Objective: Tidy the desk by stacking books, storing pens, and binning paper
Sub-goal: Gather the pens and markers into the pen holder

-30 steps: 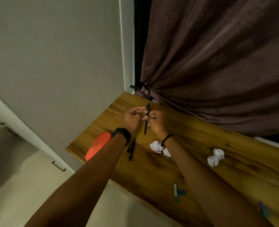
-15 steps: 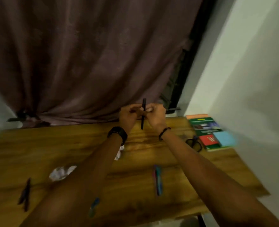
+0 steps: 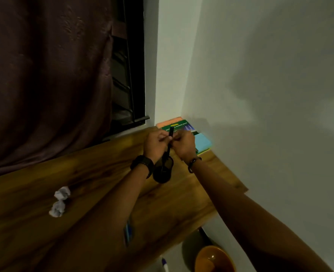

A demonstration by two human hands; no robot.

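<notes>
Pen (image 3: 170,137): black and slim, held near upright with a slight tilt above the right end of the desk (image 3: 95,165). Its lower end meets the pen holder (image 3: 163,170), blurred there.
Left hand (image 3: 156,143): fingers curled, pinching the pen's upper part.
Right hand (image 3: 184,145): pinches the same pen from the other side.
Pen holder: one black mesh cup, standing between the wrists.
Pens: two, the black one and a blue pen (image 3: 128,230) lying on the desk, partly hidden by the left forearm.
Paper balls: two, white and crumpled (image 3: 62,193) (image 3: 57,210), touching, well apart from the hands.
Books (image 3: 181,125): one stack in the far right corner, with three covers showing: orange, green and blue.
Bin (image 3: 214,260): one, orange, on the floor.
</notes>
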